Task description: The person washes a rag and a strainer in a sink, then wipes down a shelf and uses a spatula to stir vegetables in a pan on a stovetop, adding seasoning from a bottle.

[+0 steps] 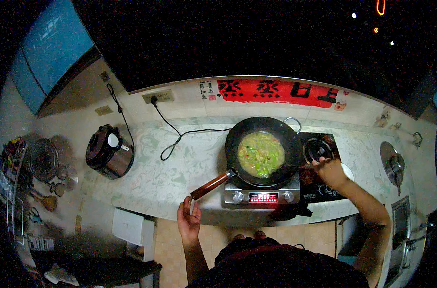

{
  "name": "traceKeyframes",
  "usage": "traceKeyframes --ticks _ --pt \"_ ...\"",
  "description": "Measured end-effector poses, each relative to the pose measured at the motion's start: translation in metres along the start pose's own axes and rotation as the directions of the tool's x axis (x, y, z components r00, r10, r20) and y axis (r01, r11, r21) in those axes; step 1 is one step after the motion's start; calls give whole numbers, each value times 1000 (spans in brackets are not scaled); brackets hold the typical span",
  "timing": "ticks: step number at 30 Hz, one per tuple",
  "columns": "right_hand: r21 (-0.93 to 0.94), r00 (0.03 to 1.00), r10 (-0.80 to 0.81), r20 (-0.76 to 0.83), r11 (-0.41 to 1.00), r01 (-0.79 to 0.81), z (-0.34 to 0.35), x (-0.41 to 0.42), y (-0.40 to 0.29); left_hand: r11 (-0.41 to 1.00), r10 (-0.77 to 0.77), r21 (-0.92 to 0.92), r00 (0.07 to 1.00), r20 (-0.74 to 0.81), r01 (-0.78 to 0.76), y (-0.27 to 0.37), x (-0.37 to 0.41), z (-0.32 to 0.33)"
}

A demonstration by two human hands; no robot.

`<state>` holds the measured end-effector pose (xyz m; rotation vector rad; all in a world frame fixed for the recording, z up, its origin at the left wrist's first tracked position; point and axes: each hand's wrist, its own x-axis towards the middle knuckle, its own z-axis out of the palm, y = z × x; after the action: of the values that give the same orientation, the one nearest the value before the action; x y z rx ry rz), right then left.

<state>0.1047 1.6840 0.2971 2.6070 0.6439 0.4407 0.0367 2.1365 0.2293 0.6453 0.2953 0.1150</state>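
A black wok [236, 144] stands on a silver induction cooker [232, 196] with a lit red display. In it is a pale, soupy dish [261, 153] with bright green vegetable pieces. The wok's brown wooden handle [211, 185] points toward my left hand [189, 219], which is palm up with fingers spread at the handle's end; firm contact cannot be made out. Over the black cooktop, my right hand [330, 174] has its fingers closed around a thin-handled cooking utensil [299, 166]. The utensil's shaft reaches into the wok, and its working end is hard to see.
A gas burner [317, 150] lies beyond my right hand, with a white dish [348, 172] partly behind my wrist. A rice cooker [110, 153] stands at left, and a black power cord [178, 135] loops across the marble-patterned counter [157, 172]. Dark cloth [292, 211] hangs at the front edge.
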Motion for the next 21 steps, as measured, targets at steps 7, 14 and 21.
traceKeyframes --ticks 7,14,21 --pt "114 947 218 -236 974 -195 28 27 -12 1000 -9 13 999 44 8 4 1 -6" --pt "150 921 316 -228 946 -288 49 41 -45 999 -37 -3 999 28 37 7 5 -13" --pt "106 965 254 -71 963 -246 4 14 -41 1000 -30 -3 999 13 30 15 3 -7"
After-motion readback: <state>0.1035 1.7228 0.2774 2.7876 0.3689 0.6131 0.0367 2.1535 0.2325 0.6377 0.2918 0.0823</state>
